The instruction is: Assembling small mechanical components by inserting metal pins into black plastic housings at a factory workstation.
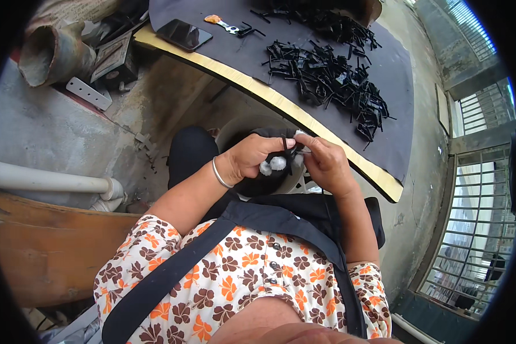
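My left hand (249, 156), with a silver bangle at its wrist, and my right hand (328, 163) meet in front of me, just below the table edge. Both are closed, with fingers and thumbs pinching a small black piece (285, 144) between them. Its exact kind is too small to tell. White rounded bits (278, 163) show at the fingertips; whether they are finger wrappings or loose material, I cannot tell. Beneath the hands stands a round grey bucket (228, 127), its dark inside partly hidden by my arms.
Piles of small black bent plastic parts (327, 74) lie on the dark-topped table (241, 63). A phone (184, 35) and a small metal tool with an orange end (222, 24) rest near its left edge. At left are a rusty pipe piece (40, 57) and a white pipe (46, 176).
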A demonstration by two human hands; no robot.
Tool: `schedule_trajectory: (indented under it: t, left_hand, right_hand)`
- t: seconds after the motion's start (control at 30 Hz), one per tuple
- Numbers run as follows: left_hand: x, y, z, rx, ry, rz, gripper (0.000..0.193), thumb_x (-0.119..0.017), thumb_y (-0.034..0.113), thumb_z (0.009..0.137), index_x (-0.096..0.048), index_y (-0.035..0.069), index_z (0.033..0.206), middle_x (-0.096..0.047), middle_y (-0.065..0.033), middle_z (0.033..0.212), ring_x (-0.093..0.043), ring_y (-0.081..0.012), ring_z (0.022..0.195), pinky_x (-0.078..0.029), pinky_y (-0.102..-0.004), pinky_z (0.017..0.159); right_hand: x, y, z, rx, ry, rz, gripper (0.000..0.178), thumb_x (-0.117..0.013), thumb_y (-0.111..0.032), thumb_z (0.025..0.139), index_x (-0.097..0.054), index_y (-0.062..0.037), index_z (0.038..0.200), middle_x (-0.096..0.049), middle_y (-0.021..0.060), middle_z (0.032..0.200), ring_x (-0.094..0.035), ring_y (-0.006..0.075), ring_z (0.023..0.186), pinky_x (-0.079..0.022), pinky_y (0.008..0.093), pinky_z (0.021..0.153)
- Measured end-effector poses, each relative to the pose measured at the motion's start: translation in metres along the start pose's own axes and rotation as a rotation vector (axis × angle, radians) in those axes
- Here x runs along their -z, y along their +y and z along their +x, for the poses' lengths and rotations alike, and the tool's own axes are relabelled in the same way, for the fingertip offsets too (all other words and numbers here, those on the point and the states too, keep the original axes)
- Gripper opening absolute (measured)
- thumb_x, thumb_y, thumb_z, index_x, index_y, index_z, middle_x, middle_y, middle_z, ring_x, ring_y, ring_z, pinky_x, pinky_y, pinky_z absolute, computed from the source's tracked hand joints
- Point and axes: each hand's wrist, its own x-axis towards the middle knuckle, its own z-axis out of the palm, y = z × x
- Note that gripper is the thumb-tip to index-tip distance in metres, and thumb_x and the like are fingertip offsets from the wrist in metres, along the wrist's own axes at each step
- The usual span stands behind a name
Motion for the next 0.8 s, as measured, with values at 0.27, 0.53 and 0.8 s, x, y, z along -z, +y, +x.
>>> schedule_trajectory:
  t: [0.27,0.53,0.8]
  left_hand:
    - [-0.039,-0.010,0.010,-0.622,0.084,0.922,0.023,-0.051,0.007,0.089,-0.054,-0.003,0.109,-0.062,-0.0040,0.089,-0.056,-0.0081,0.077,-0.046,-0.0221,0.068]
    - [-0.054,-0.013,0.013,-0.723,0.121,0.994,0.029,-0.052,0.008,0.087,-0.050,-0.007,0.113,-0.062,-0.0126,0.094,-0.057,-0.0146,0.083,-0.046,-0.0273,0.076]
    - [-0.062,-0.008,0.007,-0.863,-0.011,1.243,0.027,-0.052,0.005,0.086,-0.055,-0.004,0.110,-0.063,-0.0081,0.090,-0.056,-0.0098,0.071,-0.046,-0.0234,0.067]
  right_hand:
    - [0.004,-0.004,0.001,-0.188,0.410,0.249,0.013,-0.065,-0.003,0.078,-0.052,-0.0018,0.081,-0.043,-0.0016,0.061,-0.033,0.0043,0.052,-0.028,0.0198,0.047]
    - [0.024,-0.007,-0.008,0.062,0.178,0.364,0.019,-0.069,-0.004,0.074,-0.051,-0.0027,0.081,-0.044,-0.0023,0.063,-0.035,0.0037,0.053,-0.028,0.0182,0.047]
    - [0.010,0.011,-0.018,-0.405,0.265,0.705,0.017,-0.060,-0.013,0.087,-0.052,-0.0024,0.076,-0.042,-0.0062,0.065,-0.034,0.0025,0.060,-0.030,0.0181,0.051]
